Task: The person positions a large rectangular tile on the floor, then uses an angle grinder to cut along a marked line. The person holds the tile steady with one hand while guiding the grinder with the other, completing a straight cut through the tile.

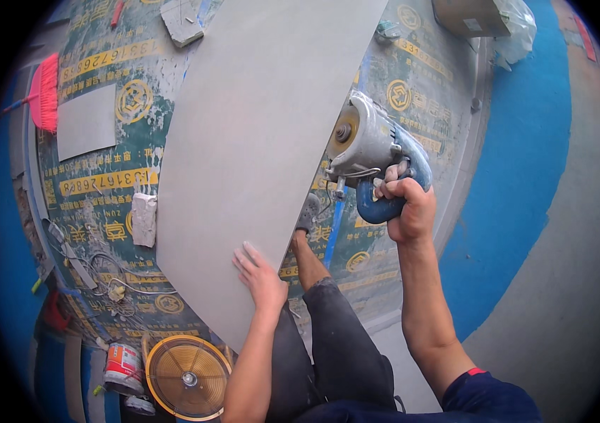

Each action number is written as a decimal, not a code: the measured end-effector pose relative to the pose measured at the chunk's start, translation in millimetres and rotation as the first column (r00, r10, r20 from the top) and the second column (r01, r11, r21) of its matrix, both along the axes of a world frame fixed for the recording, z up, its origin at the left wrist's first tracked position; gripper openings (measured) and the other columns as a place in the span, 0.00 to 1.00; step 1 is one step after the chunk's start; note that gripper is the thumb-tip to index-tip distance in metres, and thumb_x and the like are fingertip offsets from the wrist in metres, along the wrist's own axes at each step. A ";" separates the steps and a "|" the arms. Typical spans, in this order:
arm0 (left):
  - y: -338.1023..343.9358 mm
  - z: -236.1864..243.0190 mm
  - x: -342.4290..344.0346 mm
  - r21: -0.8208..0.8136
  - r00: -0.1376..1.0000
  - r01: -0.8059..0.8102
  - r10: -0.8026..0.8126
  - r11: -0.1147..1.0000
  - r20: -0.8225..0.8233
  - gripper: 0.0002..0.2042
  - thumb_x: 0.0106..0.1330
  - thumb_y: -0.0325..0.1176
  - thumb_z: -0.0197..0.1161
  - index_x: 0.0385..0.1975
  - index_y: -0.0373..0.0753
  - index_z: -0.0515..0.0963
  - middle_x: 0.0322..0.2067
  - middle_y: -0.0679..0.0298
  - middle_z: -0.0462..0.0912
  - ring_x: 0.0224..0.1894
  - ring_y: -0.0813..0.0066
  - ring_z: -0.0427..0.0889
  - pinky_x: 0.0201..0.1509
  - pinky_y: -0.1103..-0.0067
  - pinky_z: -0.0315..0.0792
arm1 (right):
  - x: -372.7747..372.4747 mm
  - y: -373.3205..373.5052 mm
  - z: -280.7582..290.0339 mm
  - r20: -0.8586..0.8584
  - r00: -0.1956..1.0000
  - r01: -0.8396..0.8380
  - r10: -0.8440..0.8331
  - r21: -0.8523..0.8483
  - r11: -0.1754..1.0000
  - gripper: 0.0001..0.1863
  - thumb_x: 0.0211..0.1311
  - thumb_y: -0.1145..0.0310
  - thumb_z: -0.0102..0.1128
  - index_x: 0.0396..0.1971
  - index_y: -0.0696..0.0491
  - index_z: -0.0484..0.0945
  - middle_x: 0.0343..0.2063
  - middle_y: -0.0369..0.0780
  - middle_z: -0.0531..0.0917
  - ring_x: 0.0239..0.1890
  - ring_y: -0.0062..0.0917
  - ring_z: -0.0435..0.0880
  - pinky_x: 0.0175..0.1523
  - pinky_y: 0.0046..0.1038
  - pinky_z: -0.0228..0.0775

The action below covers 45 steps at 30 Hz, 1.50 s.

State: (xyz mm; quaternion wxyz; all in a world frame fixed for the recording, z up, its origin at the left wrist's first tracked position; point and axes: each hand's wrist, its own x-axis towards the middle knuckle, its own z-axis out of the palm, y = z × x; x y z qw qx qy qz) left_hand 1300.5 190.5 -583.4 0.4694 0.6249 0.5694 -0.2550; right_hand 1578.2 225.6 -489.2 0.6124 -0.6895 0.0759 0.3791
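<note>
A long grey tile (243,127) slants across the middle of the view. My left hand (260,278) rests on its lower part, fingers apart and lying flat. My right hand (408,204) grips the dark blue handle of a power saw (363,148), whose silver guard and round yellowish part face the tile's right edge. Whether the saw touches the tile I cannot tell. My leg and a grey shoe (308,213) show below the saw, beside the tile.
A printed green floor covering (131,162) surrounds the tile. Around it lie a pink broom (45,92), a square offcut (86,120), whitish blocks (144,218), cables, a bucket (124,366) and a round golden fan (187,377). A box (469,15) and blue strip (504,176) are at right.
</note>
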 end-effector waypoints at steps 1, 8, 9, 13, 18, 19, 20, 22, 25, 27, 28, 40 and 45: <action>0.3 0.1 0.3 0.002 1.000 -0.001 0.001 1.000 0.001 0.49 0.48 0.14 0.61 0.71 0.26 0.38 0.69 0.30 0.40 0.71 0.26 0.42 0.72 0.47 0.47 | -0.3 0.2 0.1 0.002 1.000 0.000 0.000 -0.004 1.000 0.09 0.44 0.84 0.52 0.25 0.54 0.69 0.23 0.36 0.74 0.23 0.23 0.70 0.33 0.26 0.67; -3.0 -7.3 -3.5 0.034 0.999 0.037 -0.037 0.999 -0.018 0.54 0.46 0.19 0.71 0.71 0.26 0.39 0.69 0.31 0.40 0.72 0.28 0.41 0.70 0.44 0.51 | -3.7 3.9 1.8 -0.005 1.000 0.003 -0.003 -0.012 1.000 0.09 0.44 0.84 0.52 0.25 0.53 0.68 0.23 0.36 0.73 0.23 0.23 0.70 0.33 0.27 0.66; -3.2 -7.8 -3.3 0.034 0.999 0.038 -0.037 0.999 -0.018 0.54 0.46 0.19 0.70 0.71 0.26 0.39 0.69 0.31 0.40 0.72 0.28 0.41 0.70 0.44 0.51 | -4.1 4.2 2.0 -0.006 1.000 0.003 -0.003 -0.012 1.000 0.09 0.44 0.84 0.52 0.25 0.53 0.68 0.23 0.36 0.73 0.23 0.23 0.69 0.32 0.27 0.66; 0.7 -4.4 0.2 0.016 1.000 0.015 -0.015 1.000 -0.009 0.51 0.47 0.16 0.65 0.71 0.26 0.38 0.69 0.31 0.40 0.72 0.27 0.41 0.72 0.46 0.49 | -4.5 3.1 1.1 -0.008 1.000 0.004 -0.004 -0.011 1.000 0.09 0.44 0.84 0.52 0.25 0.53 0.68 0.23 0.36 0.73 0.23 0.23 0.69 0.33 0.27 0.66; 3.9 -2.0 3.6 0.007 1.000 0.002 -0.002 1.000 0.005 0.50 0.48 0.15 0.63 0.71 0.26 0.38 0.69 0.31 0.40 0.71 0.26 0.41 0.72 0.47 0.48 | -5.9 5.5 3.3 0.004 1.000 0.018 -0.018 -0.047 0.999 0.09 0.44 0.83 0.53 0.26 0.54 0.68 0.23 0.36 0.73 0.23 0.23 0.69 0.33 0.27 0.67; 3.9 -2.1 4.4 0.008 1.000 0.001 -0.001 1.000 0.010 0.50 0.48 0.15 0.63 0.71 0.26 0.39 0.69 0.31 0.40 0.71 0.26 0.41 0.72 0.47 0.48 | -5.7 5.5 3.6 0.006 1.000 0.020 -0.020 -0.050 0.999 0.09 0.44 0.83 0.53 0.26 0.54 0.68 0.23 0.36 0.73 0.23 0.23 0.69 0.33 0.27 0.67; 5.7 0.4 0.1 0.016 1.000 -0.004 0.004 1.000 0.000 0.50 0.48 0.15 0.63 0.71 0.26 0.39 0.69 0.31 0.40 0.71 0.26 0.41 0.72 0.47 0.48 | -9.2 7.1 2.2 -0.008 1.000 0.015 -0.015 -0.043 0.999 0.09 0.44 0.83 0.53 0.26 0.54 0.68 0.24 0.36 0.73 0.23 0.23 0.70 0.33 0.27 0.67; 8.4 2.5 3.6 0.004 1.000 -0.004 0.004 1.000 -0.004 0.50 0.47 0.15 0.64 0.71 0.26 0.39 0.69 0.31 0.40 0.71 0.26 0.42 0.72 0.47 0.49 | -7.4 6.7 2.0 -0.008 1.000 0.014 -0.014 -0.043 0.999 0.09 0.44 0.83 0.53 0.26 0.54 0.68 0.24 0.36 0.73 0.24 0.23 0.70 0.33 0.27 0.67; 8.0 0.5 3.6 0.008 1.000 -0.002 0.002 1.000 -0.007 0.51 0.47 0.16 0.65 0.71 0.26 0.39 0.69 0.31 0.41 0.71 0.26 0.42 0.72 0.47 0.49 | -6.7 5.1 1.4 -0.008 1.000 -0.002 0.002 -0.033 0.999 0.09 0.44 0.83 0.52 0.26 0.54 0.68 0.24 0.36 0.73 0.24 0.23 0.70 0.33 0.27 0.67; 8.1 -0.3 3.6 0.009 1.000 -0.003 0.003 1.000 -0.008 0.51 0.47 0.16 0.65 0.71 0.26 0.39 0.69 0.31 0.41 0.71 0.26 0.42 0.72 0.47 0.49 | -7.4 5.2 1.3 -0.015 1.000 0.002 -0.003 -0.028 1.000 0.09 0.44 0.84 0.52 0.26 0.54 0.68 0.24 0.36 0.73 0.23 0.23 0.70 0.33 0.27 0.67; 8.9 0.0 4.3 0.005 1.000 -0.006 0.006 1.000 -0.009 0.51 0.46 0.16 0.65 0.71 0.26 0.39 0.69 0.31 0.41 0.71 0.26 0.42 0.72 0.47 0.49 | -7.2 5.9 1.5 -0.019 1.000 0.005 -0.006 -0.026 1.000 0.09 0.44 0.84 0.52 0.26 0.54 0.69 0.24 0.36 0.73 0.23 0.23 0.70 0.33 0.28 0.67; 11.8 -1.9 5.2 0.019 1.000 0.016 -0.016 1.000 -0.009 0.52 0.47 0.19 0.69 0.71 0.26 0.38 0.68 0.29 0.40 0.72 0.25 0.41 0.70 0.43 0.50 | -11.2 11.6 6.3 -0.034 0.999 0.007 -0.008 -0.052 0.999 0.10 0.44 0.84 0.52 0.27 0.55 0.69 0.24 0.36 0.73 0.24 0.23 0.70 0.33 0.27 0.67; 15.9 1.6 10.3 0.017 1.000 -0.012 0.012 1.000 -0.009 0.51 0.47 0.15 0.64 0.71 0.27 0.39 0.69 0.31 0.41 0.72 0.27 0.42 0.71 0.47 0.50 | -10.2 13.5 8.5 -0.038 0.999 -0.018 0.017 -0.041 0.999 0.09 0.44 0.84 0.52 0.27 0.54 0.69 0.24 0.36 0.73 0.24 0.23 0.70 0.34 0.27 0.68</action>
